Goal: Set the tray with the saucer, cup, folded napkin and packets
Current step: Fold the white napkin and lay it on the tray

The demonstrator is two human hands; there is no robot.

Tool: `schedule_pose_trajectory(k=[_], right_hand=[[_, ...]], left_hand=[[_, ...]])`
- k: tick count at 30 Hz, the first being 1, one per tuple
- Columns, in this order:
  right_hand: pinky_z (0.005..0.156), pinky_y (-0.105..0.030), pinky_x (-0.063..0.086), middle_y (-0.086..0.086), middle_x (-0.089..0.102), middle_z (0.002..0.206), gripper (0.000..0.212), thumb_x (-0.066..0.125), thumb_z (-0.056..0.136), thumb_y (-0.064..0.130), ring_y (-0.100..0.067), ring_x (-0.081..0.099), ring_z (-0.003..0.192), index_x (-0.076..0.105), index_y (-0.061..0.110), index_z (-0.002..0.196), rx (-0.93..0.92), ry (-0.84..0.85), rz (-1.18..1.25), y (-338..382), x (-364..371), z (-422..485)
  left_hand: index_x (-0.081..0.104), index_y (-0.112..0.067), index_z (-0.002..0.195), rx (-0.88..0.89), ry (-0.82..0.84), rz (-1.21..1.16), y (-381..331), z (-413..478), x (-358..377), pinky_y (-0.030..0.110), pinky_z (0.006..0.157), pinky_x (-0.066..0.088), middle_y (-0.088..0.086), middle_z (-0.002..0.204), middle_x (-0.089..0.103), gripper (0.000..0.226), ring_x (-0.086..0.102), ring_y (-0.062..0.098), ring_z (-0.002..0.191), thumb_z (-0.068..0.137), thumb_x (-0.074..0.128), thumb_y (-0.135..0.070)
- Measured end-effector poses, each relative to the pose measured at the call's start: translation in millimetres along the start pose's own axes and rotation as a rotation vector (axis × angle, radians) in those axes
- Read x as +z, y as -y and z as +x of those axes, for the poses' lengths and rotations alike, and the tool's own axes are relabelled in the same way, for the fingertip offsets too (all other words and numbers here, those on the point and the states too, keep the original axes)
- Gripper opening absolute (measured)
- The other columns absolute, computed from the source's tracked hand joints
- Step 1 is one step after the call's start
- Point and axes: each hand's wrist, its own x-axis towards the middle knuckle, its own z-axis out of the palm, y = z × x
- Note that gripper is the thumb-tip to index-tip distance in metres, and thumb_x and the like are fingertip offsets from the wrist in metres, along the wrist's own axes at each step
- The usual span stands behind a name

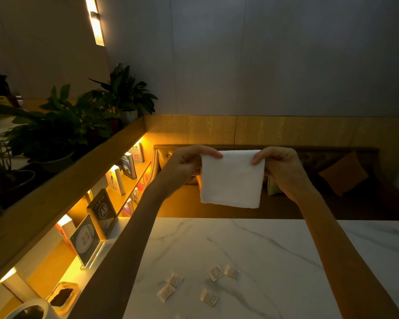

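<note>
Both hands are raised at the same height, well above the bench (286, 249) and out over its far edge. The left hand (184, 164) pinches the upper left corner of the napkin (232, 180), thumb on the near face. The right hand (279, 166) pinches the upper right corner in the same way. Neither hand is free.

The napkin hangs as a flat, nearly square white panel between the two hands. Its top edge runs left to right, taut and level. Its lower edge hangs free in the air and touches nothing. The panel faces the person squarely, so both hands are equally near to it and neither has the advantage.

The governing relation is vertical. The napkin is up and far, and the bench surface lies below and nearer. Any laying-down or further folding on the bench calls for the hands to come down and back toward the person.

Five packets (214, 273) lie loose on the near part of the bench, between the forearms and closer to the left one. They are well apart from the napkin. A napkin lowered straight to the far half of the bench would probably miss them.

No tray or saucer is in view, so the direction of final placement cannot be told.
</note>
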Motion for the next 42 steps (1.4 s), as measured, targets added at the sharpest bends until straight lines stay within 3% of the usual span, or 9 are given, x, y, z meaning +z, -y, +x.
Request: schedule_pose_trajectory(k=[5, 12, 18, 24, 27, 31, 34, 37, 42], right_hand=[[0.065, -0.022, 0.055, 0.019, 0.063, 0.101, 0.044, 0.047, 0.094, 0.0, -0.008, 0.063, 0.097, 0.071, 0.033, 0.078, -0.033, 0.015, -0.014, -3, 2, 3], [0.068, -0.023, 0.056, 0.017, 0.058, 0.108, 0.041, 0.045, 0.096, 0.0, -0.009, 0.061, 0.099, 0.069, 0.033, 0.088, -0.064, 0.072, -0.048, -4, 0, 6], [0.072, -0.021, 0.052, -0.004, 0.057, 0.109, 0.028, 0.042, 0.093, 0.022, -0.014, 0.058, 0.094, 0.066, 0.01, 0.101, -0.012, 0.109, 0.117, 9, 0, 9], [0.069, -0.025, 0.058, 0.016, 0.056, 0.111, 0.021, 0.058, 0.089, 0.03, -0.013, 0.061, 0.097, 0.057, 0.04, 0.108, -0.033, 0.207, -0.287, 17, 8, 17], [0.067, -0.02, 0.056, 0.019, 0.057, 0.111, 0.028, 0.059, 0.091, 0.031, -0.006, 0.063, 0.093, 0.053, 0.043, 0.116, -0.021, 0.394, -0.465, 29, 18, 28], [0.068, -0.02, 0.052, 0.022, 0.055, 0.114, 0.037, 0.059, 0.087, 0.044, 0.002, 0.06, 0.096, 0.048, 0.046, 0.123, -0.03, 0.473, -0.66, 27, 37, 36], [0.066, -0.019, 0.054, 0.013, 0.062, 0.107, 0.039, 0.054, 0.086, 0.055, -0.004, 0.065, 0.093, 0.055, 0.037, 0.121, 0.188, 0.414, -0.482, 5, 29, 19], [0.076, -0.028, 0.059, -0.003, 0.07, 0.108, 0.033, 0.056, 0.09, 0.045, -0.019, 0.07, 0.098, 0.064, 0.023, 0.113, 0.454, 0.392, -0.09, -31, 18, -16], [0.083, -0.037, 0.057, -0.014, 0.067, 0.115, 0.037, 0.062, 0.09, 0.036, -0.033, 0.065, 0.108, 0.062, 0.014, 0.12, 0.444, 0.208, 0.265, -60, 31, -54]], left_hand=[[0.068, -0.02, 0.095, 0.015, -0.029, 0.001, 0, 1, 0, 0.019, 0.077, 0.055, -0.008, 0.117, 0.055, 0.039, 0.059, -0.002, 0.105, 0.095, 0.043, 0.01], [0.065, -0.021, 0.099, -0.004, -0.036, 0.044, -4, 3, 0, 0.017, 0.076, 0.054, -0.006, 0.117, 0.052, 0.04, 0.055, 0.016, 0.106, 0.096, 0.039, 0.009], [0.068, -0.02, 0.1, -0.026, -0.023, -0.052, -7, -2, 1, 0.024, 0.079, 0.053, 0.001, 0.118, 0.054, 0.034, 0.052, 0.025, 0.11, 0.09, 0.04, -0.003], [0.056, -0.018, 0.104, -0.234, 0.066, -0.311, -13, -11, -1, 0.03, 0.076, 0.056, 0.01, 0.114, 0.066, 0.022, 0.067, 0.025, 0.103, 0.087, 0.052, -0.031], [0.05, -0.039, 0.114, -0.411, 0.14, -0.103, -7, -16, 20, 0.029, 0.078, 0.058, -0.002, 0.114, 0.064, 0.04, 0.067, 0.017, 0.103, 0.077, 0.063, -0.048], [0.055, -0.027, 0.118, -0.442, 0.098, -0.118, 19, -31, 47, 0.04, 0.09, 0.058, 0.003, 0.116, 0.065, 0.033, 0.066, 0.02, 0.104, 0.088, 0.067, -0.034], [0.054, -0.017, 0.125, -0.425, 0.023, -0.397, 30, -49, 44, 0.034, 0.082, 0.059, 0.004, 0.116, 0.068, 0.04, 0.068, 0.024, 0.107, 0.087, 0.064, -0.029], [0.049, -0.014, 0.135, -0.437, -0.049, -0.537, 41, -69, 38, 0.037, 0.084, 0.058, 0.01, 0.124, 0.066, 0.046, 0.065, 0.03, 0.114, 0.092, 0.061, -0.027], [0.046, -0.024, 0.136, -0.509, -0.076, -0.614, 58, -95, 44, 0.04, 0.082, 0.058, 0.002, 0.12, 0.068, 0.048, 0.065, 0.029, 0.114, 0.091, 0.062, -0.022]])
